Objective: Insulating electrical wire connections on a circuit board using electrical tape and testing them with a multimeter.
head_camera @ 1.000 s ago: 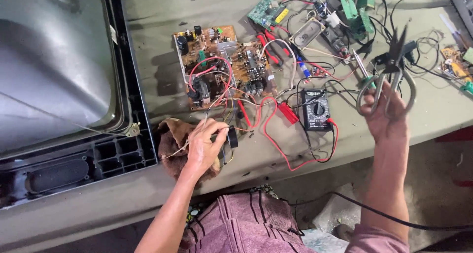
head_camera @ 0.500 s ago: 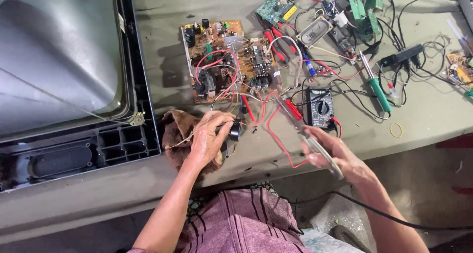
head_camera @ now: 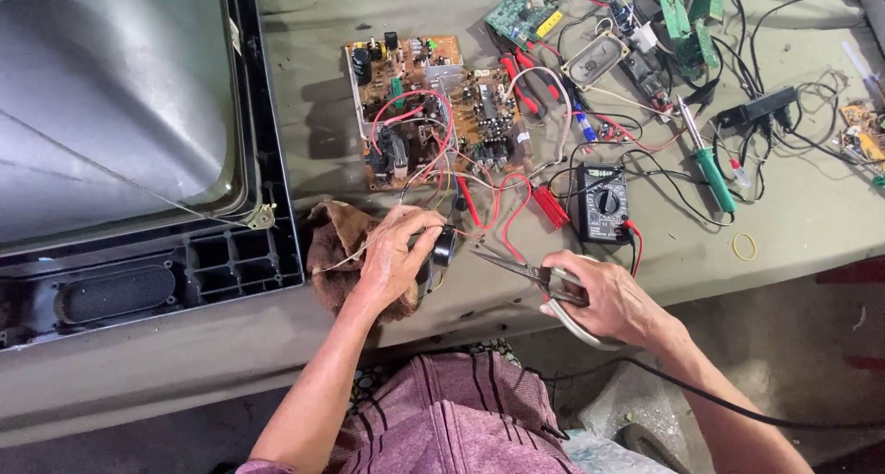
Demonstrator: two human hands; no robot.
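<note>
My left hand (head_camera: 392,257) presses down on a small black round part (head_camera: 442,246) with wires, resting on a brown cloth (head_camera: 334,249) at the table's front edge. My right hand (head_camera: 604,297) grips long-nose pliers (head_camera: 516,266) by their pale handles, the thin jaws pointing left toward the black part and stopping just short of it. Red and white wires run from the black part up to a brown circuit board (head_camera: 433,105) lying behind my left hand.
A large tube television (head_camera: 120,142) lies face-down at left. A black multimeter (head_camera: 602,200) with red leads sits right of the board. A green-handled soldering iron (head_camera: 710,165), small green boards (head_camera: 521,13), a speaker (head_camera: 595,59) and tangled cables fill the back right.
My right hand has come down from the far right of the table with the pliers to the front edge, now aiming them at the black part. My left hand stayed on the cloth.
</note>
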